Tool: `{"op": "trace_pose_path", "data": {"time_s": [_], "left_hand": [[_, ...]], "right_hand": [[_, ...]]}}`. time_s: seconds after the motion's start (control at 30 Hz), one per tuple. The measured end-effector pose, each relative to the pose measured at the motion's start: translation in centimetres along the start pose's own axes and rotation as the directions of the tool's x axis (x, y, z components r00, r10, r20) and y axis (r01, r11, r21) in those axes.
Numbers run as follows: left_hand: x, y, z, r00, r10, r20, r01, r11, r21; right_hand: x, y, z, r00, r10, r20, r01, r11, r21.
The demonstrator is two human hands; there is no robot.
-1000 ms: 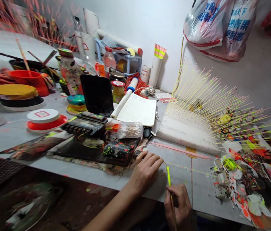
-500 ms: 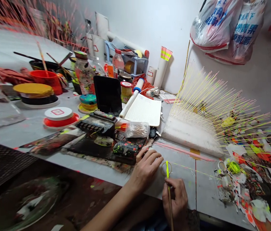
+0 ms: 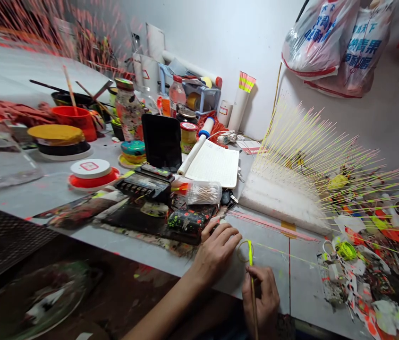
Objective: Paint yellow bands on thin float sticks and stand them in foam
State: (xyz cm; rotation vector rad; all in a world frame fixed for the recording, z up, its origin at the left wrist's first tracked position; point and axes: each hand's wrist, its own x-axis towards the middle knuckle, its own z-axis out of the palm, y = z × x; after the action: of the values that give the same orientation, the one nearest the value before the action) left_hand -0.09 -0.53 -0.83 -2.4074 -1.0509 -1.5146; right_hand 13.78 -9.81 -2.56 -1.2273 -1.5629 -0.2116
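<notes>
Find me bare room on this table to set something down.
Nearest is the grey tabletop between the right hand and the scrap heap, on the near side of the thin yellow stick. Another lies between the clear plastic and the white-lidded red tub. It's crowded from the cotton swab box back to the red-capped bottle.

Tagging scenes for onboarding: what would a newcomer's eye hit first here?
A fan of thin sticks bristling from a white foam block, right of the notebook. Next, the brush with a bright yellow-green tip, in the right hand. Printed plastic bags hang upper right.
</notes>
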Motion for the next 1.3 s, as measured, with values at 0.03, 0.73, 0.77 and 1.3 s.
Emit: {"op": "trace_pose_path", "data": {"time_s": [0.03,0.73,0.77,1.3], "left_hand": [[0.0,0.0,0.0,1.000,-0.002,0.001,0.002,1.000,-0.003],[5.2,0.6,-1.0,0.991,-0.128,-0.026,0.108,0.918,-0.382],[6.3,0.6,-0.7,0.992,-0.129,0.007,0.120,0.900,-0.419],[19.3,4.4,24.3,0.901,-0.052,0.431,0.253,0.869,-0.426]], "right_hand": [[-0.1,0.0,0.0,1.000,0.002,0.002,-0.002,1.000,0.002],[0.7,-0.4,-3.3,0.933,-0.102,-0.345,0.157,0.978,0.136],[0.6,0.2,-4.0,0.938,-0.093,-0.334,0.142,0.982,0.125],[-3.8,8.8,-9.3,0.925,0.097,-0.367,-0.149,0.982,-0.115]]}}
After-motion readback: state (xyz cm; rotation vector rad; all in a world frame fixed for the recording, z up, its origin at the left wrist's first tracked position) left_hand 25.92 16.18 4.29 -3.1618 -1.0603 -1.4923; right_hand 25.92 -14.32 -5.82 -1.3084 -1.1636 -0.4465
